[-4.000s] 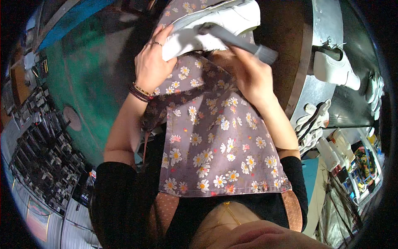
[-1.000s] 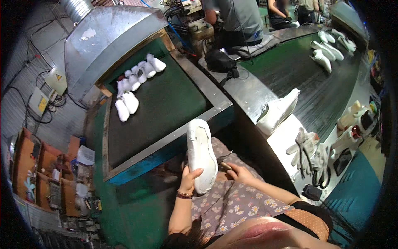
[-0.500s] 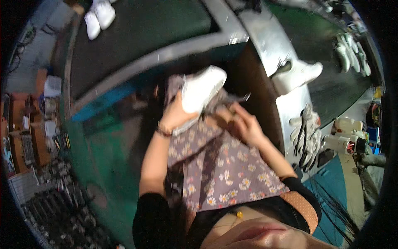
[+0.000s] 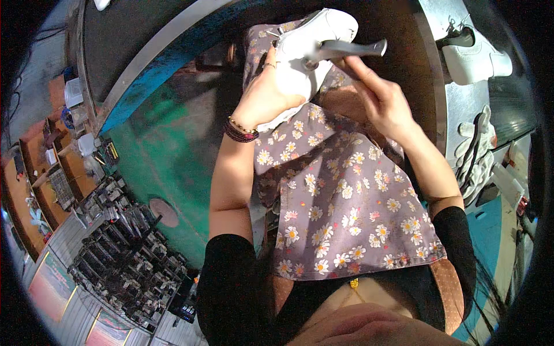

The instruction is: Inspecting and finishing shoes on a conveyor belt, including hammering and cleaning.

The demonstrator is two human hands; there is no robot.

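Note:
A white shoe (image 4: pixel 314 37) rests tilted over my lap, on the grey daisy-print apron (image 4: pixel 340 202). My left hand (image 4: pixel 268 95) is closed round its near left part, with the thumb across the near end. My right hand (image 4: pixel 384 98) is closed on a metal hammer (image 4: pixel 360 48), whose rounded face lies over the shoe's right side and whose flared end points right. The hammer's handle is mostly hidden by the fingers, and its head is partly blurred. Whether the face touches the shoe I cannot tell.
To the right, another white shoe (image 4: pixel 470 60) and white work gloves (image 4: pixel 476 150) lie on the metal ledge (image 4: pixel 456 109). A curved metal bench edge (image 4: pixel 156 49) with blue paint runs ahead on the left. Dark stacked parts (image 4: pixel 127 248) and wooden shelves (image 4: pixel 34 190) stand at the left.
The view has shifted, so shoe and hands appear higher and farther right. My right hand has brought the hammer from beside the shoe to over it. The left hand keeps its hold.

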